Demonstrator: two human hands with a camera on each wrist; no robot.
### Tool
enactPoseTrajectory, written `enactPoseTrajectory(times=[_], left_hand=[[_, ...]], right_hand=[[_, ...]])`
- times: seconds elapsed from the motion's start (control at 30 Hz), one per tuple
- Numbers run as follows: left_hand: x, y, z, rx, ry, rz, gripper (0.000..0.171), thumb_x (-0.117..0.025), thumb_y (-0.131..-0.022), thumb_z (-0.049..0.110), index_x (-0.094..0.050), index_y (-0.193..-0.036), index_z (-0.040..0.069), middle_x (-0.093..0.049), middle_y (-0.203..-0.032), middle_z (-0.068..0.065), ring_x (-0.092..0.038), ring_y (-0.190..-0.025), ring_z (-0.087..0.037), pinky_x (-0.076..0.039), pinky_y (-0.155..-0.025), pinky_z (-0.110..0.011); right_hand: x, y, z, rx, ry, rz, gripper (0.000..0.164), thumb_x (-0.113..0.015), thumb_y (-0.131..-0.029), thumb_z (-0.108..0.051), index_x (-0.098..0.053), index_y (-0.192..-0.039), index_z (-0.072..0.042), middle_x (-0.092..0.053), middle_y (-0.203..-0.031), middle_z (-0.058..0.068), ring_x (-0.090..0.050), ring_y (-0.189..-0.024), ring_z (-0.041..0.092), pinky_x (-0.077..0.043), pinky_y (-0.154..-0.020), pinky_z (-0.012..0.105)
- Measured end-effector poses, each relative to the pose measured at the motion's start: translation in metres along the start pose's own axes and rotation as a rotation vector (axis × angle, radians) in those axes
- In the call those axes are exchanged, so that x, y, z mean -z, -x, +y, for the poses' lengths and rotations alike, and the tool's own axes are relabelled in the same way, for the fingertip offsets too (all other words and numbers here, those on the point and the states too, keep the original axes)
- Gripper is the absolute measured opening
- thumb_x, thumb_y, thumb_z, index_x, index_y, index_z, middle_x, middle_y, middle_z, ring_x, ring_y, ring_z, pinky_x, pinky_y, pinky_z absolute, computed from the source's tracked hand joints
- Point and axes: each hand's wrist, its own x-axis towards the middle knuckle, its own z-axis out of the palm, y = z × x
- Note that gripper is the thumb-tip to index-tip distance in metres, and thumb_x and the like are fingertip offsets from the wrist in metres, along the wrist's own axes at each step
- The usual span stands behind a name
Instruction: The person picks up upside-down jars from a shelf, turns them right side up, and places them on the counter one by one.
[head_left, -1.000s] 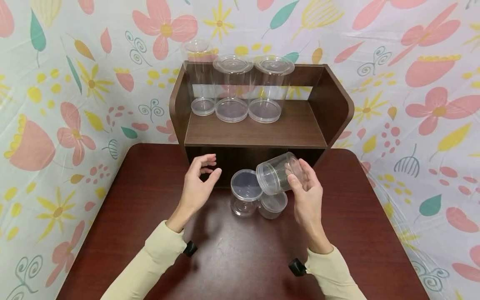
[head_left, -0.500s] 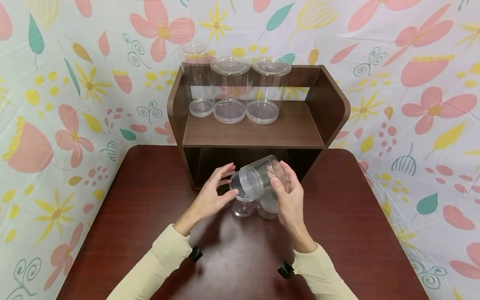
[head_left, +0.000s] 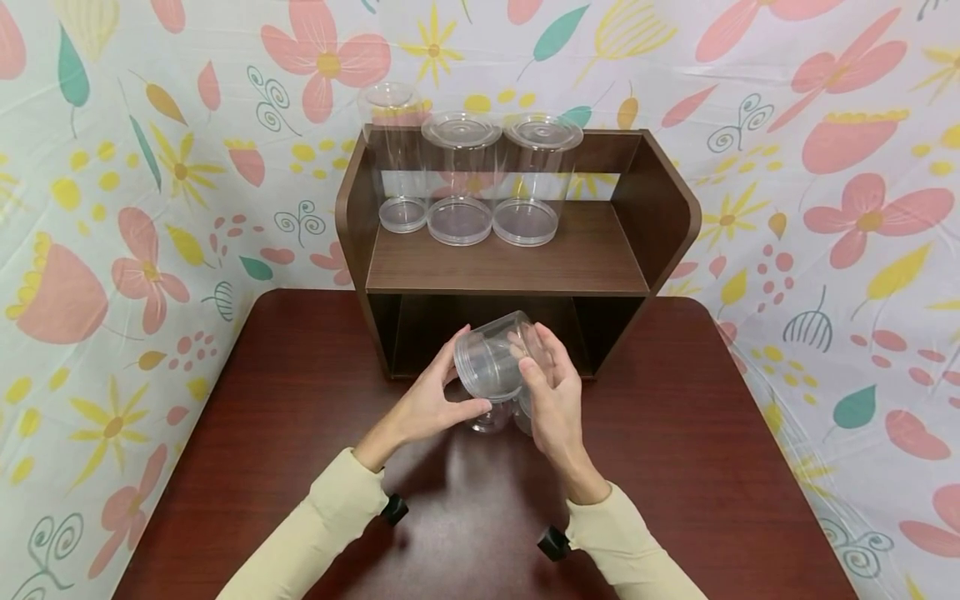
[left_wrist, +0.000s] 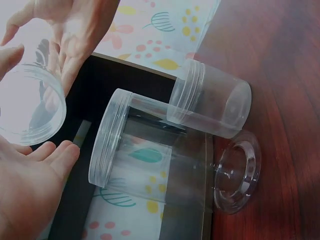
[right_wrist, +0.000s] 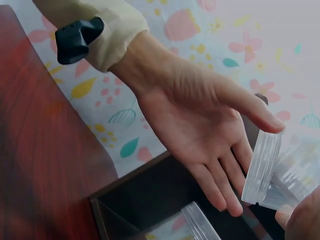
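A clear plastic jar (head_left: 491,358) is held tilted above the table, its ridged lid end facing left. My right hand (head_left: 553,408) grips the base end, fingers and thumb around its side. My left hand (head_left: 427,404) spans the lid end, thumb at the near edge and fingers at the far side. In the right wrist view the left thumb touches the ridged lid (right_wrist: 262,167). Beneath stand two lidded jars: a clear one with a flared foot (left_wrist: 150,145) and a smaller, cloudier one (left_wrist: 215,100). The held jar and hands mostly cover both in the head view.
A dark brown two-tier shelf (head_left: 510,271) stands at the table's back. On its upper tier are a tall narrow clear jar (head_left: 397,158) and two wider clear jars, left (head_left: 461,179) and right (head_left: 536,179). Flowered cloth (head_left: 150,167) hangs around the reddish-brown table (head_left: 262,400).
My right hand has carried the tilted jar leftward, over the standing jars. The left hand has moved right, from apart to around its lid end.
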Motion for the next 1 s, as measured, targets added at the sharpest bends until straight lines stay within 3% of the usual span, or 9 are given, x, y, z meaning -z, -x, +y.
enactPoseTrajectory(times=[0.2, 0.43, 0.63, 0.77, 0.87, 1.0], left_hand=[[0.000, -0.002, -0.003, -0.004, 0.088, 0.014, 0.105, -0.083, -0.083, 0.003, -0.017, -0.165, 0.011, -0.036, -0.162, -0.014, -0.047, -0.140, -0.032, -0.036, -0.115, -0.051], [0.000, -0.004, -0.003, -0.043, 0.177, 0.027, 0.100, -0.078, -0.083, -0.007, -0.019, -0.163, 0.006, -0.038, -0.159, -0.020, -0.047, -0.140, -0.034, -0.043, -0.111, -0.038], [0.003, -0.002, 0.001, -0.043, 0.176, 0.055, 0.099, -0.079, -0.083, -0.008, -0.023, -0.163, 0.008, -0.043, -0.154, -0.018, -0.049, -0.138, -0.034, -0.044, -0.109, -0.031], [0.006, -0.001, 0.005, -0.045, 0.175, 0.067, 0.098, -0.079, -0.083, -0.007, -0.023, -0.162, 0.009, -0.044, -0.154, -0.018, -0.049, -0.139, -0.033, -0.043, -0.109, -0.031], [0.008, 0.000, 0.008, -0.050, 0.182, 0.076, 0.098, -0.079, -0.083, -0.008, -0.024, -0.162, 0.009, -0.043, -0.154, -0.018, -0.050, -0.137, -0.033, -0.045, -0.108, -0.031], [0.015, 0.002, 0.011, -0.053, 0.174, 0.104, 0.100, -0.079, -0.083, -0.010, -0.023, -0.163, 0.009, -0.043, -0.156, -0.016, -0.053, -0.134, -0.032, -0.046, -0.107, -0.030]], right_hand=[[-0.004, 0.004, 0.004, -0.010, -0.033, -0.037, 0.060, -0.057, -0.094, 0.000, -0.034, -0.148, 0.015, -0.041, -0.153, 0.033, -0.054, -0.136, 0.034, -0.038, -0.115, 0.036], [-0.003, 0.004, 0.002, -0.062, 0.041, -0.041, 0.064, -0.056, -0.095, -0.002, -0.031, -0.151, 0.015, -0.042, -0.151, 0.036, -0.057, -0.131, 0.029, -0.037, -0.115, 0.031], [0.001, 0.002, 0.000, -0.086, 0.137, -0.050, 0.062, -0.057, -0.096, -0.002, -0.036, -0.152, 0.013, -0.043, -0.153, 0.029, -0.051, -0.135, 0.024, -0.042, -0.110, 0.027], [0.004, 0.000, -0.002, -0.045, 0.130, -0.063, 0.058, -0.057, -0.097, -0.001, -0.039, -0.150, 0.014, -0.047, -0.149, 0.032, -0.059, -0.127, 0.022, -0.048, -0.105, 0.030], [0.009, -0.004, -0.006, 0.006, 0.151, -0.031, 0.052, -0.055, -0.098, -0.001, -0.044, -0.147, 0.013, -0.050, -0.145, 0.033, -0.062, -0.122, 0.021, -0.050, -0.102, 0.030], [0.018, -0.015, -0.015, 0.043, 0.185, 0.078, 0.045, -0.056, -0.099, 0.002, -0.052, -0.143, 0.009, -0.058, -0.138, 0.029, -0.065, -0.117, 0.023, -0.053, -0.097, 0.031]])
